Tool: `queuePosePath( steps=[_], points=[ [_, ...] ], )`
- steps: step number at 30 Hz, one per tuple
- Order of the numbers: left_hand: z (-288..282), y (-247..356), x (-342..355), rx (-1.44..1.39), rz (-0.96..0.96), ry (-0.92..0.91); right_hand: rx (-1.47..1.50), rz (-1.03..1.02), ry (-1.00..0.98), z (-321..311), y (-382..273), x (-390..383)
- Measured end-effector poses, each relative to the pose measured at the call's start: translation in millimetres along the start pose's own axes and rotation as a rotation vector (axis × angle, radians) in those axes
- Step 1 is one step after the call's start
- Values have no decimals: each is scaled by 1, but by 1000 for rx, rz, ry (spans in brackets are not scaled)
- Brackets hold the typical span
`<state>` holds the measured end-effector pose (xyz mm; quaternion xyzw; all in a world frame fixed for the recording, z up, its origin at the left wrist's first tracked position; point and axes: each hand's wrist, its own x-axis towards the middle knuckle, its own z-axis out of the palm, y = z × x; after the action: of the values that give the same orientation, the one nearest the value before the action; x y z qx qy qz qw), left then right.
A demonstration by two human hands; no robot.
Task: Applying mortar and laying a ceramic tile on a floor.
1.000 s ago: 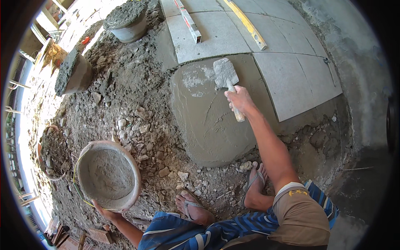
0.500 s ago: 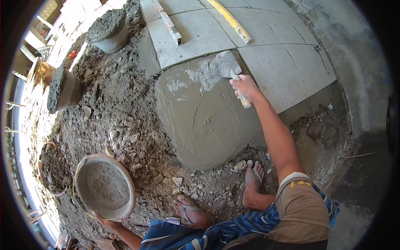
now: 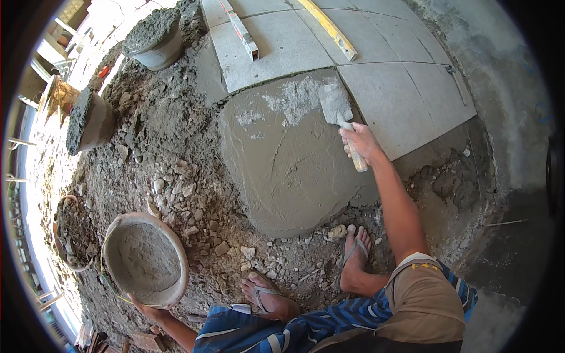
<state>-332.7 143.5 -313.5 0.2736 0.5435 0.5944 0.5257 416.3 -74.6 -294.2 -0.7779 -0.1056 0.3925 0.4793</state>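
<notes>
A pointed-handled trowel (image 3: 335, 105) is gripped in my right hand (image 3: 361, 143), its wide blade dusted with grey powder. The blade hangs over the far right part of a smooth wet mortar bed (image 3: 294, 188), beside the tile edge. Pale dry powder (image 3: 292, 99) lies in a patch on that mortar, left of the blade. At the lower left, my left hand (image 3: 145, 310) grips the near rim of a round bucket (image 3: 182, 259) with grey powder inside. Its fingers are partly hidden by the bucket.
Grey floor tiles (image 3: 394, 112) border the mortar, bearing a red-and-white level (image 3: 240, 32) and a yellow level (image 3: 329, 29). Two mortar-filled buckets (image 3: 159, 50) (image 3: 94, 123) stand on rubble (image 3: 188, 176) to the left. My sandalled feet (image 3: 273, 297) stand at the near edge.
My right hand has drawn the trowel right and slightly nearer, off the powder patch, and the blade has turned. The left hand still holds the bucket, which has shifted slightly in view.
</notes>
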Motion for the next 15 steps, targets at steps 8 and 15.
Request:
queuePosePath(
  steps=[8,15],
  points=[
    [15,4,-11,26,20,51,-82,7,-104,17,18,-58],
    [0,-3,1,-149,-55,-100,-179,-73,-273,70,24,-95]
  ],
)
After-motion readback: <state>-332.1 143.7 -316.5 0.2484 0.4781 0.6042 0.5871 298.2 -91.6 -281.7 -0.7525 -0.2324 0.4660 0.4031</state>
